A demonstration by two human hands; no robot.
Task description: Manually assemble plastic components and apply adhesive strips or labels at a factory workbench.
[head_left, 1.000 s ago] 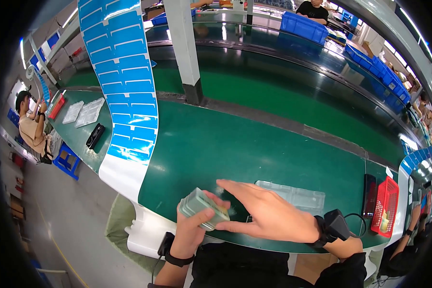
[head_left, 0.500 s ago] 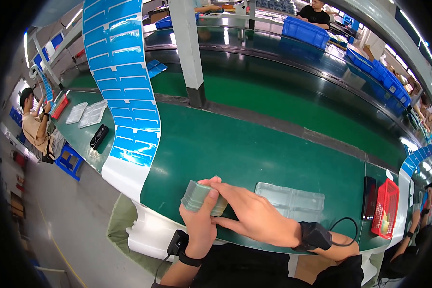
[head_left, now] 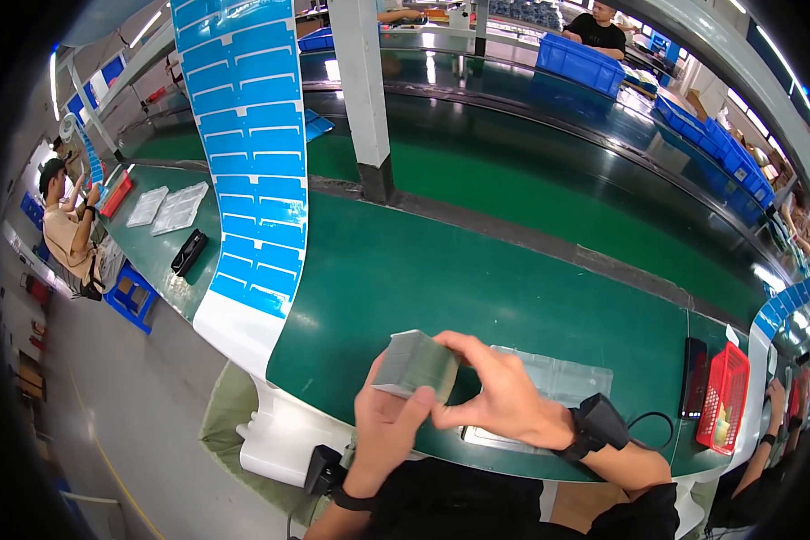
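Above the near edge of the green table, both hands hold a thick stack of thin glass-like sheets point(head_left: 420, 363), its layered edges showing grey-green. My left hand point(head_left: 389, 421) is closed around its left and lower side, with the thumb pressed on the near face. At the right end, the fingertips and thumb of my right hand point(head_left: 506, 396) bracket the stack in a wide pinch. Partly behind the right hand lies a clear plastic tray point(head_left: 571, 376) with shallow compartments. A pale-edged flat item point(head_left: 495, 439) shows under the right wrist, mostly covered.
A strip of blue film labels point(head_left: 259, 162) on white backing hangs at left. On the right are a dark phone-like device point(head_left: 694, 378) and a red basket point(head_left: 724, 396). A grey post point(head_left: 360, 90) stands beyond the table point(head_left: 405, 270); co-workers sit left, right and far.
The stack has tilted and shifted slightly right, showing more of its layered side. My right hand has drawn back to the right, its thumb and fingers wider around the stack's end.
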